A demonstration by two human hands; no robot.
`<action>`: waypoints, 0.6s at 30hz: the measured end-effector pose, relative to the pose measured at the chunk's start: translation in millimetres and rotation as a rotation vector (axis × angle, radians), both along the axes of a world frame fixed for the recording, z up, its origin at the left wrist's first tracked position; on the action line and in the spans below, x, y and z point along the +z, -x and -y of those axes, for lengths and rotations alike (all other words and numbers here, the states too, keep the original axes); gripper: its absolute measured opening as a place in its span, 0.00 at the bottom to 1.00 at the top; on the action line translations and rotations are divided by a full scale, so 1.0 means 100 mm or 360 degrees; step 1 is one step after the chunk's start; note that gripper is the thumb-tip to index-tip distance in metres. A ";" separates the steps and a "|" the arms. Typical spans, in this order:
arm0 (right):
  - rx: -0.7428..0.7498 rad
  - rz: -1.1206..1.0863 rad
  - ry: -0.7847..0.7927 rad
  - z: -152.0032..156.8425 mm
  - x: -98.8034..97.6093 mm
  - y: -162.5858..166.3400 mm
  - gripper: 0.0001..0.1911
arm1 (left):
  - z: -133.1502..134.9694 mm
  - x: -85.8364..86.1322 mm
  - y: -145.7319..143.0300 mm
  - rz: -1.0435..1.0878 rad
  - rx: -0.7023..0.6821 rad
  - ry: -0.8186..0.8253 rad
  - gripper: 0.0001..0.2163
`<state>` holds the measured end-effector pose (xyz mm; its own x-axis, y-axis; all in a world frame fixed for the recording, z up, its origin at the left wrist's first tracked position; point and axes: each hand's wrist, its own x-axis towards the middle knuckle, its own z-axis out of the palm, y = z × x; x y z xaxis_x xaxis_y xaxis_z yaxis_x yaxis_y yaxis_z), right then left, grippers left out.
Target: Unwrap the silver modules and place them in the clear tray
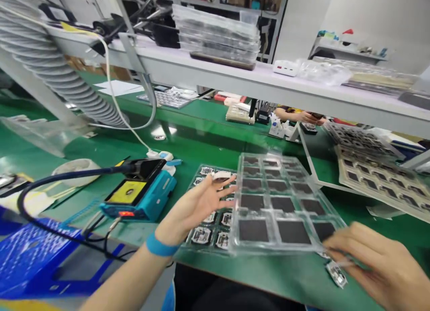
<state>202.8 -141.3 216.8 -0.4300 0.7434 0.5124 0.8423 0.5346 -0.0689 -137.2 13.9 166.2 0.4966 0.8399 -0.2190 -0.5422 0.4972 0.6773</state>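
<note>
My left hand (198, 203), with a blue band on its wrist, is spread palm up beside the left edge of a clear plastic tray (260, 247). That tray has black squares in its pockets and overlaps another tray (196, 247) of small round-cornered circuit boards. A small white object (221, 175) shows by my left thumb; I cannot tell whether it touches. My right hand (372, 257), slightly blurred, is closed at the near right corner of the clear tray. Just under its fingers is a small circuit board (336, 274); whether it is held or lies on the bench is unclear.
A teal soldering station (154, 194) with a yellow screen stands left, its black cable looping forward. Nearby are a blue plastic rack (40, 262) and a ribbed extraction hose (70, 65). A shelf (215, 76) crosses above the bench. Another person's hands (307, 117) work beyond it.
</note>
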 end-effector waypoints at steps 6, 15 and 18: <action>0.0204 0.0244 -0.0112 -0.58 0.00 0.56 0.13 | -0.18 0.06 0.13 -0.0209 0.0116 -0.0092 0.09; -0.0513 -0.0872 -0.0032 -1.08 -0.11 0.50 0.21 | -0.38 0.02 0.15 -0.0234 0.0526 -0.0490 0.12; -0.0647 -0.1504 0.0572 -1.33 -0.21 0.46 0.33 | -0.38 0.12 0.14 -0.0280 0.0445 -0.0602 0.13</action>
<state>156.7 -8.2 195.4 0.3354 0.9133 0.2312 0.4765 0.0473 -0.8779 -151.6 52.4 178.1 0.2244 0.9722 0.0664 -0.4809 0.0512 0.8753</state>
